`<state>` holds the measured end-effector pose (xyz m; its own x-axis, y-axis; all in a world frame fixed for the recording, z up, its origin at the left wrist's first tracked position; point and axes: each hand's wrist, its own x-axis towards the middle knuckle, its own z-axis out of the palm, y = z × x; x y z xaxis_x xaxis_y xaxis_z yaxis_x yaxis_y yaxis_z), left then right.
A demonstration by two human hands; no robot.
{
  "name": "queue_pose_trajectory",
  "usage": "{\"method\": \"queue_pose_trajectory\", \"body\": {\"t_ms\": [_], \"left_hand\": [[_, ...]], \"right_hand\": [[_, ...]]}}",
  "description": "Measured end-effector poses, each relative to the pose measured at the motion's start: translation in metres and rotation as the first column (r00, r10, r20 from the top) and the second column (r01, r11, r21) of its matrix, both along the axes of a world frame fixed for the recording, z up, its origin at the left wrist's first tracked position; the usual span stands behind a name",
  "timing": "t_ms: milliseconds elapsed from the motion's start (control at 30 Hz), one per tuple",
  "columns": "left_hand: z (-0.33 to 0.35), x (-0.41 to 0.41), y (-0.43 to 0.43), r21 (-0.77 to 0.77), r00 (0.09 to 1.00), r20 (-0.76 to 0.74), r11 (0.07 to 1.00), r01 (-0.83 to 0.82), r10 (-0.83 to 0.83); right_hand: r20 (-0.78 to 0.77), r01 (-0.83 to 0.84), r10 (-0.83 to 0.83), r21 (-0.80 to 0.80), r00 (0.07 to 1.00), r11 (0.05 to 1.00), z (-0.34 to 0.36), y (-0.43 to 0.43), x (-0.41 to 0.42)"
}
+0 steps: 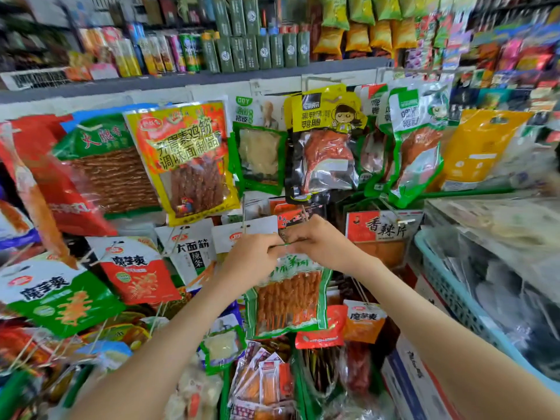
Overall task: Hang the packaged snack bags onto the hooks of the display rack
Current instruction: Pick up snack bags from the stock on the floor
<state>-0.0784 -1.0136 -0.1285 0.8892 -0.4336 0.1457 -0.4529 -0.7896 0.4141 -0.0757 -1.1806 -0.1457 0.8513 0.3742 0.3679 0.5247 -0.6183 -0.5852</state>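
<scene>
Both hands are up at the middle of the rack: the left hand (pixel 251 257) and the right hand (pixel 322 242) each pinch the top edge of a green-edged snack bag (pixel 288 301), fingers curled on the header, knuckles nearly touching. The bag hangs between the wrists, skewered strips showing through its clear window. A thin wire hook (pixel 305 213) pokes out just above the right hand. Whether the bag's hole is on it, can't tell. A yellow duck-leg bag (pixel 325 147) hangs higher up

bright even light, blurred and bowed toward the edges, centre sharper.
</scene>
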Motion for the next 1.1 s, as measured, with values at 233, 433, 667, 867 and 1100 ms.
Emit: {"method": "queue_pose_trajectory", "body": {"t_ms": [233, 433, 667, 867, 1100], "left_hand": [[-0.021, 0.02, -0.007, -0.104, 0.993, -0.115, 0.994, 0.012, -0.024], [-0.035, 0.037, -0.006, -0.08, 0.991, -0.136, 0.997, -0.014, 0.003], [-0.048, 0.063, -0.002, 0.094, 0.992, 0.07, 0.989, -0.111, 0.105], [-0.064, 0.071, 0.006, 0.169, 0.981, 0.129, 0.972, -0.163, 0.142], [-0.064, 0.072, 0.012, 0.117, 0.993, 0.071, 0.988, -0.104, 0.096]], "right_hand": [[-0.123, 0.341, -0.328, 0.108, 0.937, 0.934, -0.023, -0.044, 0.003], [-0.245, 0.519, -0.508, -0.024, 0.826, 0.855, -0.05, -0.074, 0.032], [-0.189, 0.292, -0.363, -0.321, 0.913, 0.901, -0.065, -0.063, 0.1], [-0.168, 0.354, -0.403, -0.262, 0.9, 0.898, -0.079, -0.045, 0.132], [-0.138, 0.407, -0.449, -0.255, 0.883, 0.877, -0.078, -0.042, 0.131]]}}
